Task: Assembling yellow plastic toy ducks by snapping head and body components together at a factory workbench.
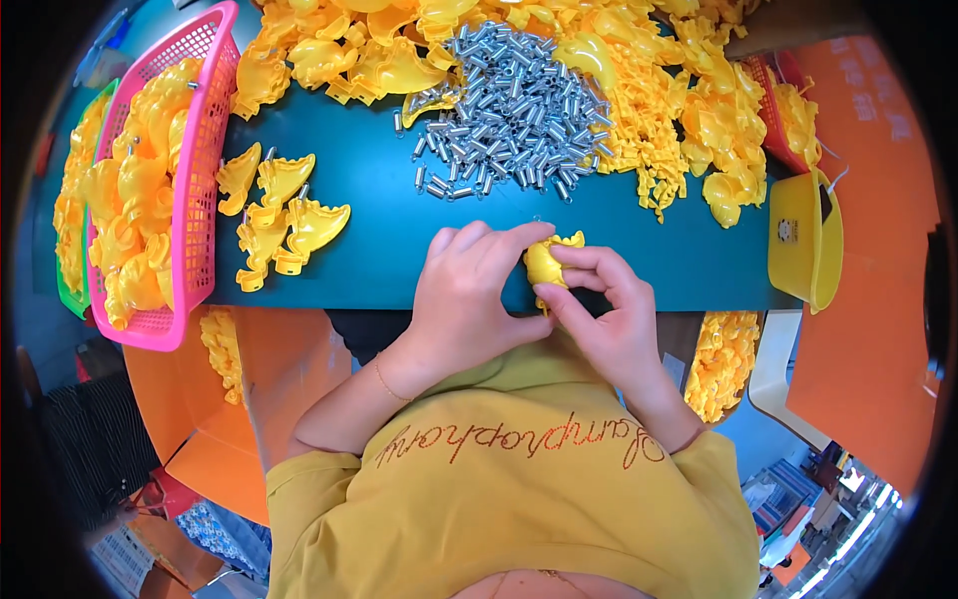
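Both hands meet at the near edge of a dark teal table (379, 190). My left hand (464, 295) and my right hand (604, 314) pinch a small yellow plastic part (547, 262) between their fingertips. A pile of small silver metal springs (514, 105) lies just beyond the hands. Several finished-looking yellow parts (284, 215) lie on the table to the left.
A pink basket (195, 190) full of yellow parts stands at the left, with a green basket (72, 299) behind it. A big heap of yellow plastic pieces (679, 100) covers the far and right side. A yellow bowl-like object (803, 240) sits at the right edge.
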Motion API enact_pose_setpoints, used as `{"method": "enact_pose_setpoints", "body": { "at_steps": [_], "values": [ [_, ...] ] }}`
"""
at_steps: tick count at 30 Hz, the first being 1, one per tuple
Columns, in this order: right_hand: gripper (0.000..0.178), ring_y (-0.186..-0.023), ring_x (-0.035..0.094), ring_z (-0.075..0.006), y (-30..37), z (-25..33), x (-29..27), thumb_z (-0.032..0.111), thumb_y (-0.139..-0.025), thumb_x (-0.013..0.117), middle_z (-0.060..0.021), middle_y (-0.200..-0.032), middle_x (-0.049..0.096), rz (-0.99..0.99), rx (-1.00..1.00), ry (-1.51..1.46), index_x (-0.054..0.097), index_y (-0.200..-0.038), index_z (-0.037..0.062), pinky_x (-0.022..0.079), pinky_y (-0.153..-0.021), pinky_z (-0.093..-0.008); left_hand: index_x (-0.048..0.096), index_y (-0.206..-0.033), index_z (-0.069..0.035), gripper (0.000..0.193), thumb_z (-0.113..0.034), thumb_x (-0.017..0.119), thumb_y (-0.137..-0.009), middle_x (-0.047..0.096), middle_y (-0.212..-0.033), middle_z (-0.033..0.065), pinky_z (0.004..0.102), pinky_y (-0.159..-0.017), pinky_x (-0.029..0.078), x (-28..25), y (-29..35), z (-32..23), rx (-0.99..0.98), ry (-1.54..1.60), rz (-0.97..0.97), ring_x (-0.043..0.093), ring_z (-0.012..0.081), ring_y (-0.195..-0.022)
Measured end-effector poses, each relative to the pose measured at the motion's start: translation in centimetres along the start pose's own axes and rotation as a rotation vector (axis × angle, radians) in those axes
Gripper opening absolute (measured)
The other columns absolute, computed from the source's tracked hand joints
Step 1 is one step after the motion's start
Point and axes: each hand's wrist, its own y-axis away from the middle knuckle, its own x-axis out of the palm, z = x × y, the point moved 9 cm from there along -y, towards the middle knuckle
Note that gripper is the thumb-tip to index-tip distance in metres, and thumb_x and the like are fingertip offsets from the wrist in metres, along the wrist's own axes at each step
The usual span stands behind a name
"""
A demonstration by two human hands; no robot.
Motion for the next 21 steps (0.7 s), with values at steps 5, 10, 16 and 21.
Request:
{"method": "enact_pose_setpoints", "body": {
  "at_steps": [5,10,16,21],
  "values": [
    [0.036,-0.098,0.072,-0.0155,0.4,0.2,-0.1,0.001,-0.085,0.081,-0.009,-0.109,0.072,-0.003,-0.054,0.034,0.068,-0.118,-0.0019,0.056,-0.084,-0.0265,0.064,-0.127,-0.016,0.07,-0.023,0.088,-0.062,0.068,-0.096,0.0007,0.037,-0.078,0.041,0.0,0.0,-0.1,0.008,0.01,0.031,0.06,0.0221,-0.086],
    [0.037,-0.088,0.063,-0.0128,-0.4,1.7,-2.4,0.011,-0.077,0.087,-0.0029,-0.1,0.073,-0.023,-0.259,0.215,0.075,-0.112,0.0057,0.048,-0.07,-0.0272,0.064,-0.127,-0.015,0.07,-0.026,0.089,-0.063,0.07,-0.102,0.0006,0.0365,-0.079,0.041,-0.1,-0.3,-0.5,-0.015,-0.014,0.097,0.059,0.0217,-0.085],
    [0.017,-0.082,0.065,-0.0073,-4.8,1.1,-10.2,0.016,-0.087,0.081,-0.0004,-0.092,0.074,-0.248,-0.146,0.226,0.079,-0.102,0.0073,0.045,-0.066,-0.0228,0.066,-0.128,-0.015,0.075,-0.025,0.093,-0.059,0.066,-0.101,-0.0014,0.0326,-0.078,0.041,-0.3,-0.3,-1.0,0.018,-0.051,0.089,0.055,0.018,-0.079],
    [0.024,-0.076,0.06,-0.006,-10.4,3.1,-10.5,0.02,-0.088,0.082,-0.0002,-0.093,0.075,-0.176,-0.199,0.266,0.078,-0.108,0.0074,0.046,-0.065,-0.0222,0.065,-0.128,-0.014,0.075,-0.025,0.092,-0.059,0.067,-0.103,-0.0021,0.0323,-0.078,0.041,0.0,-0.4,-1.0,0.012,-0.088,0.114,0.055,0.0168,-0.078]
  ]
}}
